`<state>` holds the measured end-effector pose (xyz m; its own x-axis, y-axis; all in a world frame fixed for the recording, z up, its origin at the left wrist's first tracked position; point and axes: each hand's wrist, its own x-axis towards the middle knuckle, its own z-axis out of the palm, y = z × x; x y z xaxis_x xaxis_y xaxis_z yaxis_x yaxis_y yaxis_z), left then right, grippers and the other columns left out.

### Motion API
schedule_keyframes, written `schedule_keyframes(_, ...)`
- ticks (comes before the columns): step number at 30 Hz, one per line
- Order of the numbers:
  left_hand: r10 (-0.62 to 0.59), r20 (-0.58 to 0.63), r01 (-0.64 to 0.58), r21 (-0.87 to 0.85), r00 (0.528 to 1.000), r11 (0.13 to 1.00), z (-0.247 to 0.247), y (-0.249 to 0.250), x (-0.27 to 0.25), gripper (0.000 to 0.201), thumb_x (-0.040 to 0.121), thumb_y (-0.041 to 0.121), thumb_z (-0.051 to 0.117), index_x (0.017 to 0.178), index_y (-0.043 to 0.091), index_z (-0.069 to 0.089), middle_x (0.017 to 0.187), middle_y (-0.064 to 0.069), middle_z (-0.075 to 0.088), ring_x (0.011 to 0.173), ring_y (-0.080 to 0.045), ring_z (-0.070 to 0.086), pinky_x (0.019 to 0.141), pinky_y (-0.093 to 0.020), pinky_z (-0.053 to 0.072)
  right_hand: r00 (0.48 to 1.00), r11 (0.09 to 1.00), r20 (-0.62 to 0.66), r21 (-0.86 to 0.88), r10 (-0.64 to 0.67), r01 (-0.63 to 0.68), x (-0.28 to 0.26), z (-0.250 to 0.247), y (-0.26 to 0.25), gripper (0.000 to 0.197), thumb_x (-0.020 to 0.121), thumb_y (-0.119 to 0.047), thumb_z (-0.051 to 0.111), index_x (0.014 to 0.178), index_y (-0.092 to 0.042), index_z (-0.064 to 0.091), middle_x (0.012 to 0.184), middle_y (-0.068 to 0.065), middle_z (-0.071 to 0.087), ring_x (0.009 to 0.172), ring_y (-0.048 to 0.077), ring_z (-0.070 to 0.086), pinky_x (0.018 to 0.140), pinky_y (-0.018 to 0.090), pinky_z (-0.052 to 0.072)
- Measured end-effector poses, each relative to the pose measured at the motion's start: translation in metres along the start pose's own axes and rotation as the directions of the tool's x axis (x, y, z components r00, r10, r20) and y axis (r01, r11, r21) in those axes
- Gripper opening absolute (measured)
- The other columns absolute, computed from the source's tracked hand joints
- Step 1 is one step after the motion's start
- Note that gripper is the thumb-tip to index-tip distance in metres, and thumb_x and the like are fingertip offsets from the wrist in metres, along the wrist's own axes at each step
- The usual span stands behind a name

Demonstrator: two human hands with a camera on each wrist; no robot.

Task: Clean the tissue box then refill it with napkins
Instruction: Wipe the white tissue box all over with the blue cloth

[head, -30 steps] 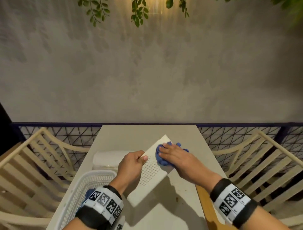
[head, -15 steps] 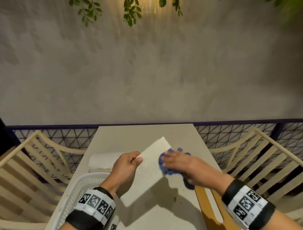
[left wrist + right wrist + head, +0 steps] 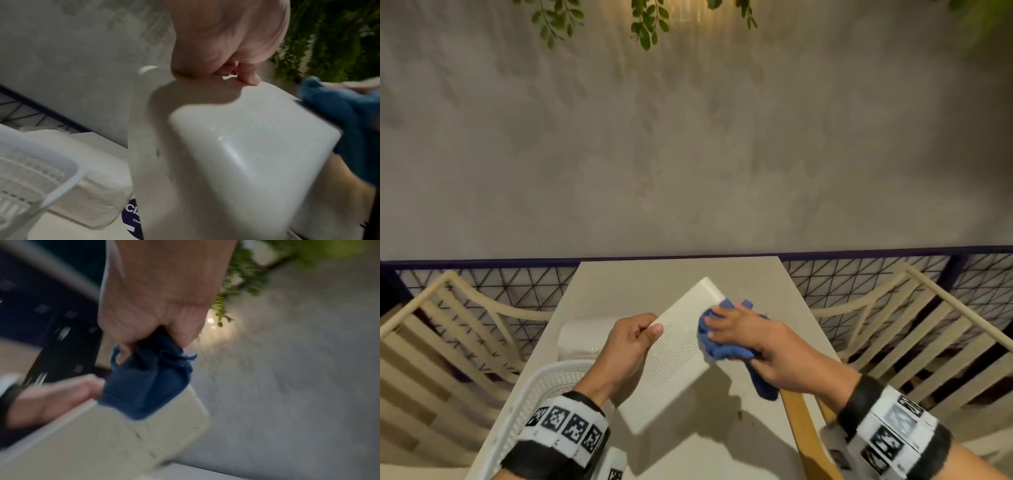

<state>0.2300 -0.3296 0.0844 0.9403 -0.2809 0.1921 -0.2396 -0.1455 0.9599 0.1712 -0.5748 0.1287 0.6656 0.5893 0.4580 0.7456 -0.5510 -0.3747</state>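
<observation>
A white tissue box (image 3: pixel 674 356) with a dotted face is held tilted above the table (image 3: pixel 688 274). My left hand (image 3: pixel 631 339) grips its left edge, thumb on top. In the left wrist view the box (image 3: pixel 246 146) fills the middle under my left hand (image 3: pixel 226 48). My right hand (image 3: pixel 743 332) presses a bunched blue cloth (image 3: pixel 715 346) against the box's right side. The right wrist view shows the right hand (image 3: pixel 160 305) clutching the cloth (image 3: pixel 148 382) on the box (image 3: pixel 102 443). A pack of white napkins (image 3: pixel 585 334) lies on the table behind my left hand.
A white plastic basket (image 3: pixel 534 394) sits at the table's near left corner. A wooden piece (image 3: pixel 804 431) lies at the near right edge. Cream slatted chairs (image 3: pixel 448 342) stand on both sides, with a dark mesh railing (image 3: pixel 859 277) and grey wall behind.
My right hand with the cloth has slid along the box's right side, down towards its near end and back up. The left hand keeps its grip on the box.
</observation>
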Motion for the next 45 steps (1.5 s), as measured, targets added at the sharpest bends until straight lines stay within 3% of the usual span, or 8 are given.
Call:
schedule_keyframes(9, 0.151, 0.138, -0.145, -0.055, 0.979, 0.988, -0.011, 0.009, -0.001, 0.055, 0.064, 0.068, 0.065, 0.061, 0.013, 0.062, 0.063, 0.001, 0.049, 0.064, -0.015, 0.046, 0.062, -0.027, 0.035, 0.923, 0.783, -0.041, 0.545, 0.383, -0.301, 0.034, -0.027, 0.006, 0.032, 0.095, -0.008, 0.052, 0.126, -0.014, 0.053, 0.122, -0.008, 0.060, 0.105, -0.004, 0.059, 0.090, 0.013, 0.046)
schedule_keyframes(13, 0.140, 0.163, -0.138, -0.024, 0.977, 0.990, -0.010, 0.005, 0.000, 0.060, 0.062, 0.073, 0.064, 0.060, 0.013, 0.058, 0.062, 0.002, 0.046, 0.063, -0.014, 0.042, 0.059, -0.025, 0.033, 0.930, 0.800, 0.048, 0.495, 0.365, -0.340, 0.032, -0.035, 0.008, 0.025, 0.093, -0.030, 0.052, 0.115, -0.020, 0.056, 0.109, -0.004, 0.062, 0.096, 0.005, 0.060, 0.086, 0.020, 0.050)
schedule_keyframes(19, 0.043, 0.374, -0.037, -0.023, 0.927, 0.999, 0.018, 0.029, 0.003, 0.027, 0.072, 0.053, 0.067, 0.075, 0.027, 0.067, 0.066, 0.012, 0.061, 0.064, -0.003, 0.052, 0.064, -0.020, 0.041, 0.931, 0.907, 0.134, 0.215, 0.340, -0.362, 0.037, -0.020, -0.002, 0.022, 0.092, -0.010, 0.058, 0.114, -0.013, 0.056, 0.108, 0.001, 0.062, 0.096, 0.010, 0.058, 0.085, 0.023, 0.046)
schedule_keyframes(25, 0.059, 0.139, -0.039, -0.137, 0.989, 0.990, 0.043, 0.035, 0.015, 0.027, 0.076, 0.036, 0.061, 0.087, 0.014, 0.073, 0.087, -0.007, 0.073, 0.086, -0.014, 0.062, 0.082, -0.026, 0.046, 0.928, 0.951, -0.208, 0.041, 0.308, -0.307, 0.038, 0.009, -0.012, 0.032, 0.089, -0.008, 0.057, 0.121, -0.012, 0.056, 0.118, -0.001, 0.061, 0.104, 0.003, 0.051, 0.090, 0.007, 0.037)
schedule_keyframes(32, 0.065, 0.031, -0.053, -0.293, 0.997, 0.954, 0.057, 0.022, 0.003, 0.030, 0.065, 0.044, 0.063, 0.053, 0.020, 0.048, 0.052, 0.008, 0.042, 0.052, -0.008, 0.034, 0.050, -0.019, 0.028, 0.838, 0.864, -0.216, 0.192, 0.501, -0.466, 0.007, -0.004, 0.010, 0.038, 0.089, -0.008, 0.063, 0.126, -0.016, 0.058, 0.124, -0.008, 0.059, 0.118, 0.011, 0.055, 0.089, -0.008, 0.029)
schedule_keyframes(37, 0.053, -0.093, -0.089, -0.449, 0.994, 0.889, 0.045, 0.020, 0.010, 0.026, 0.062, 0.035, 0.067, 0.055, 0.014, 0.054, 0.054, -0.003, 0.043, 0.056, -0.012, 0.038, 0.053, -0.021, 0.032, 0.991, 0.974, 0.000, 0.186, 0.134, -0.131, -0.002, 0.010, -0.016, 0.043, 0.085, -0.007, 0.065, 0.127, -0.012, 0.059, 0.135, -0.012, 0.048, 0.132, -0.005, 0.037, 0.112, 0.009, 0.022)
schedule_keyframes(42, 0.083, -0.127, -0.129, -0.410, 0.988, 0.903, 0.044, 0.021, 0.008, 0.025, 0.064, 0.034, 0.066, 0.048, 0.021, 0.052, 0.047, 0.008, 0.042, 0.049, -0.005, 0.034, 0.048, -0.018, 0.029, 0.936, 0.958, -0.211, 0.129, 0.280, -0.258, 0.007, 0.002, 0.002, 0.046, 0.080, 0.003, 0.066, 0.124, -0.011, 0.060, 0.127, -0.014, 0.048, 0.129, -0.009, 0.033, 0.111, 0.017, 0.027)
schedule_keyframes(45, 0.058, -0.189, -0.135, -0.423, 0.980, 0.896, 0.037, 0.020, 0.013, 0.025, 0.062, 0.037, 0.065, 0.047, 0.022, 0.052, 0.048, 0.010, 0.041, 0.051, -0.007, 0.033, 0.051, -0.021, 0.030, 1.000, 0.992, 0.010, 0.123, -0.008, 0.007, 0.009, 0.019, -0.022, 0.046, 0.079, 0.008, 0.060, 0.123, -0.008, 0.062, 0.133, -0.003, 0.053, 0.134, -0.007, 0.031, 0.114, 0.019, 0.024)
